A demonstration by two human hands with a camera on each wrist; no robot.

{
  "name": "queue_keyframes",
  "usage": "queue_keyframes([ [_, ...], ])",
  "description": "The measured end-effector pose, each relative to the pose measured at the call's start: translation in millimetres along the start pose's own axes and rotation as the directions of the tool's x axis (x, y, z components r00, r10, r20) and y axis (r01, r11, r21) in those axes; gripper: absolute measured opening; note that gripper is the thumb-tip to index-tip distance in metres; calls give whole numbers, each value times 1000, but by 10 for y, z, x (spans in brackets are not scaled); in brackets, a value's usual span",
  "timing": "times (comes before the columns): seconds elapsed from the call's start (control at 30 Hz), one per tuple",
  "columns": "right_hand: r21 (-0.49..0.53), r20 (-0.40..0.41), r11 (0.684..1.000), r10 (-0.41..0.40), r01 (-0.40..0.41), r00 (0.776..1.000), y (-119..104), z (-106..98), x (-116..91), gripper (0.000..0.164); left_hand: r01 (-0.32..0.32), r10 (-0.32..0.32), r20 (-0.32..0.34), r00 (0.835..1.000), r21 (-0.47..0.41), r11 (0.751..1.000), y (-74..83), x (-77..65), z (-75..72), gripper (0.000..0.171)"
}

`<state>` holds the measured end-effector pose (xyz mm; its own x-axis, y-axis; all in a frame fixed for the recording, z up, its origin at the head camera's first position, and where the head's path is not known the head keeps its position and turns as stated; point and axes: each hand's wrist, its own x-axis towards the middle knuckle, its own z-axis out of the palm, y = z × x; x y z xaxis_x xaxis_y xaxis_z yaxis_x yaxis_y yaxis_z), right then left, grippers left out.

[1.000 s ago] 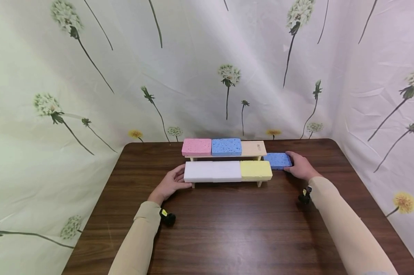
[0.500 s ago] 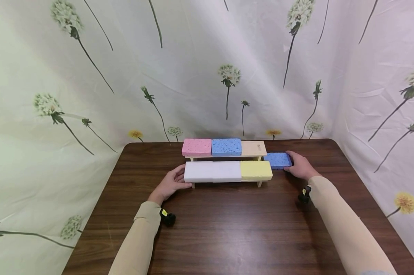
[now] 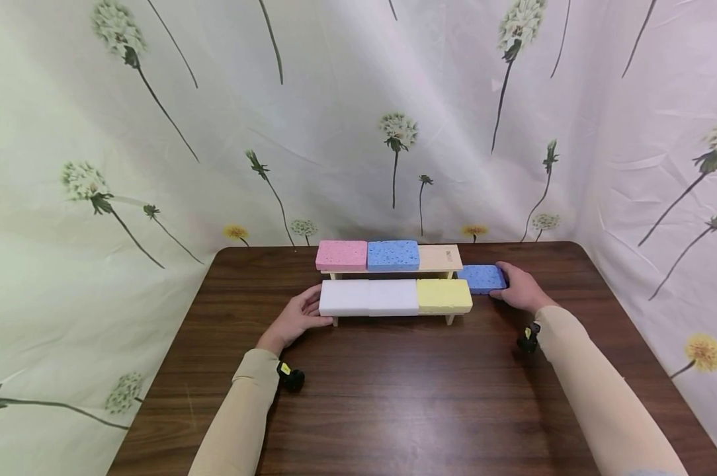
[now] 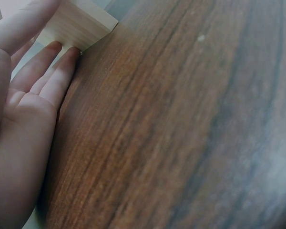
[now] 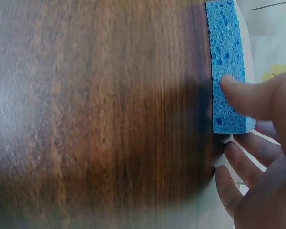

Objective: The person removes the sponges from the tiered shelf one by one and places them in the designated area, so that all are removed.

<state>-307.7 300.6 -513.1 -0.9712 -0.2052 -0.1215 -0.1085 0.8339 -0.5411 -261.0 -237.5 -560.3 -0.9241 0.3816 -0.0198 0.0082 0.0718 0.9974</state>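
Note:
A low wooden stand [image 3: 450, 319] bears two white sponges [image 3: 367, 297] and a yellow sponge [image 3: 444, 295] side by side. My left hand [image 3: 292, 320] holds this stand's left end, thumb along the front, other fingers at the side and behind. In the left wrist view, fingertips touch the pale wood leg [image 4: 78, 26]. On the table, right of the stands, lies a blue sponge [image 3: 482, 279]. My right hand [image 3: 520, 288] pinches its right end, thumb in front and a finger behind. In the right wrist view, the other fingers [image 5: 243, 164] spread near the tabletop.
Behind stands a second wooden stand with a bare right end [image 3: 440, 256], carrying a pink sponge [image 3: 342, 255] and another blue sponge [image 3: 393, 255]. The brown table [image 3: 394, 396] reaches back to a white flower-printed curtain [image 3: 335, 132], which also hangs along both sides.

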Motion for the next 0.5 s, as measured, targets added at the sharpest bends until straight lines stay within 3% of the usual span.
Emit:
queue_keyframes([
  [0.27, 77, 7, 997, 12, -13, 1000, 81, -45, -39, 87, 0, 0, 3, 1000, 9, 1000, 4, -1, 8, 92],
  [0.5, 89, -38, 996, 22, -19, 999, 71, -112, -96, 85, 1, -1, 3, 1000, 10, 1000, 0, -1, -4, 91],
])
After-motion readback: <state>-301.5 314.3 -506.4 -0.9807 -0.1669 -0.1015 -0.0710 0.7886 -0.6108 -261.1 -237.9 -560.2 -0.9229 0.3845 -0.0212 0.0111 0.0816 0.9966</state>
